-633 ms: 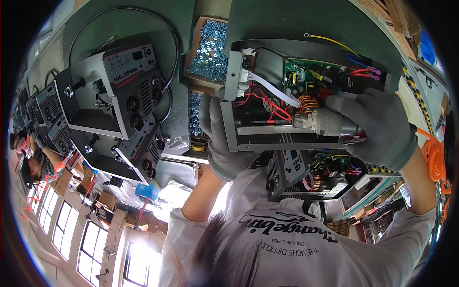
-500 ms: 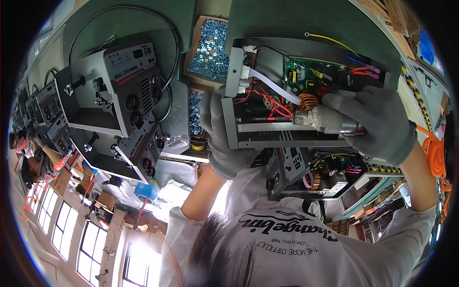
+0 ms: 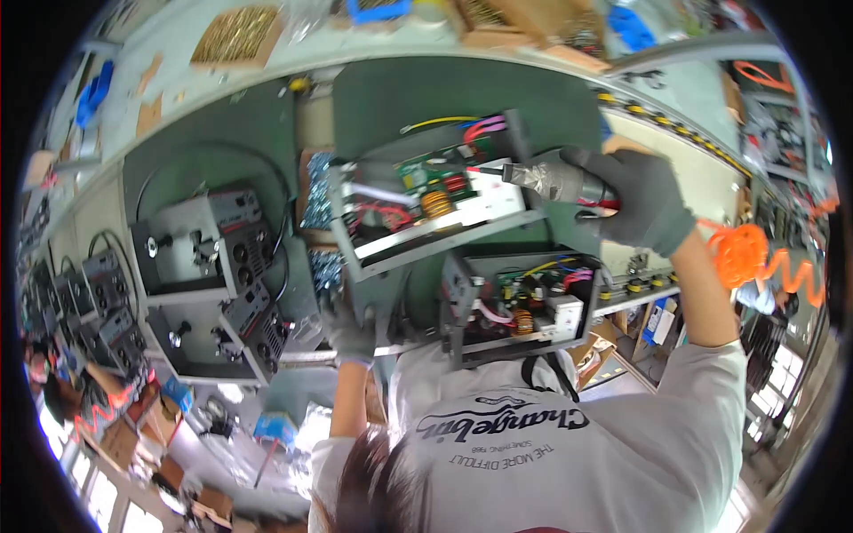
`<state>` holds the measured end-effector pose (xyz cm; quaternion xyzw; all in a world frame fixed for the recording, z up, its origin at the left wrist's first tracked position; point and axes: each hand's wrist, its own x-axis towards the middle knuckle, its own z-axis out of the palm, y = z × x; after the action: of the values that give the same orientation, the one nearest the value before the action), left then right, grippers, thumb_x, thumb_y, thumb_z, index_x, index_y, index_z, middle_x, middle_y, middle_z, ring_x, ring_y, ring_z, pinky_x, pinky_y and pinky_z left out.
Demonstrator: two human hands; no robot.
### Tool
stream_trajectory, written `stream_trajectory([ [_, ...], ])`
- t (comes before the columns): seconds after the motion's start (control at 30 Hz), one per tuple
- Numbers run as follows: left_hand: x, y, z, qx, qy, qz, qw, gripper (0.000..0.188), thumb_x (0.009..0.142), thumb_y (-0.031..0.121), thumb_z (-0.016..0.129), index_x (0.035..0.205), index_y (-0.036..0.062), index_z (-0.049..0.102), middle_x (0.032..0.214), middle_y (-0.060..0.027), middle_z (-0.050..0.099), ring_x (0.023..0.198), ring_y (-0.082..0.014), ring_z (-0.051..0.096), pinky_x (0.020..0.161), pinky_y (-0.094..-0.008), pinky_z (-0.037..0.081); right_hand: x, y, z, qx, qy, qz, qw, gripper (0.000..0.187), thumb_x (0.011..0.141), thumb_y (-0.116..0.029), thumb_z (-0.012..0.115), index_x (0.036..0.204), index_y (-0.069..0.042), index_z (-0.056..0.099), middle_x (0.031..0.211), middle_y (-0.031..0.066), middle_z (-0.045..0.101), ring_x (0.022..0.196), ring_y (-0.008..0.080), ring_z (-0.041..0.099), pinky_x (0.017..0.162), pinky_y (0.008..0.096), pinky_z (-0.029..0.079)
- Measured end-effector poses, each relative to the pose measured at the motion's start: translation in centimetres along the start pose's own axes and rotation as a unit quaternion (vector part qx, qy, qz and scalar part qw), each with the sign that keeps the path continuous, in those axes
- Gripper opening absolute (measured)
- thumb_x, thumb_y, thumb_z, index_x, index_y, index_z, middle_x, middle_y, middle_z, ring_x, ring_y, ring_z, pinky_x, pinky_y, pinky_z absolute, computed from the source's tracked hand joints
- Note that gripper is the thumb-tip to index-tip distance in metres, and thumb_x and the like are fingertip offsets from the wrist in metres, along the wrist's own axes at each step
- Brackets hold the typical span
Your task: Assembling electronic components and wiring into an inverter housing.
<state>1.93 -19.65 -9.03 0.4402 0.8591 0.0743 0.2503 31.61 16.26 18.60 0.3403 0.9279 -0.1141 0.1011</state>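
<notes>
Right hand (image 3: 622,194) wraps round a taped driver (image 3: 551,180); left hand (image 3: 350,329), near fasteners (image 3: 325,268), is too blurred to read. Far on the tabletop (image 3: 400,89), the uncovered chassis (image 3: 444,243) has its board (image 3: 411,180) fitted; yellow lead (image 3: 440,121) seems loose.

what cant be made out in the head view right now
- Left hand, head view: motion blur hides whether it holds anything.
- Taped tool, head view: the right hand covers its rear end; blur hides whether its tip touches anything.
- Open case, head view: circuit board and red wires hide much of its floor.
- Small metal parts, head view: too small and blurred to tell their shape.
</notes>
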Motion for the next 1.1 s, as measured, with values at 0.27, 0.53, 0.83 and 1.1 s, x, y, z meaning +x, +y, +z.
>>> stream_trajectory([
  [0.27,-0.7,2.2,0.7,0.085,-0.110,-0.092,0.986,0.069,0.081,0.030,0.071,0.140,0.0021,0.047,0.128,-0.0274,0.056,0.116,-0.0426,0.059,0.097,-0.0474,0.050,-24.7,2.3,11.8,0.262,0.106,0.468,0.837,0.064,0.071,-0.030,0.082,0.128,-0.006,0.062,0.096,0.0148,0.073,0.084,0.0282,0.071,0.079,0.0376,0.055],
  [0.53,-2.7,8.9,4.1,0.078,-0.132,0.006,0.988,0.060,0.071,0.045,0.077,0.113,0.0049,0.065,0.108,-0.0218,0.069,0.104,-0.0388,0.066,0.092,-0.0447,0.053,-46.6,-0.7,27.5,0.537,0.212,0.692,0.433,0.023,0.079,-0.020,0.077,0.089,-0.005,0.064,0.066,0.0064,0.059,0.047,0.0196,0.054,0.039,0.0368,0.040],
  [0.83,-4.4,23.3,13.4,0.112,-0.307,0.294,0.898,0.072,0.080,0.060,0.066,0.125,0.0038,0.065,0.126,-0.0236,0.064,0.117,-0.0376,0.062,0.099,-0.0444,0.050,-55.0,-5.1,37.4,0.548,0.089,0.752,0.355,0.023,0.075,-0.028,0.078,0.075,-0.010,0.064,0.060,0.0052,0.056,0.045,0.0216,0.052,0.041,0.0384,0.042],
  [1.1,-3.8,28.8,13.4,-0.149,-0.311,0.324,0.881,0.075,0.090,0.027,0.064,0.156,0.0140,0.030,0.134,-0.0217,0.057,0.123,-0.0378,0.055,0.106,-0.0442,0.043,-51.1,-7.5,39.1,0.535,-0.054,0.696,0.476,0.022,0.071,-0.021,0.079,0.084,-0.012,0.064,0.060,0.0014,0.049,0.046,0.0176,0.046,0.045,0.0359,0.040],
])
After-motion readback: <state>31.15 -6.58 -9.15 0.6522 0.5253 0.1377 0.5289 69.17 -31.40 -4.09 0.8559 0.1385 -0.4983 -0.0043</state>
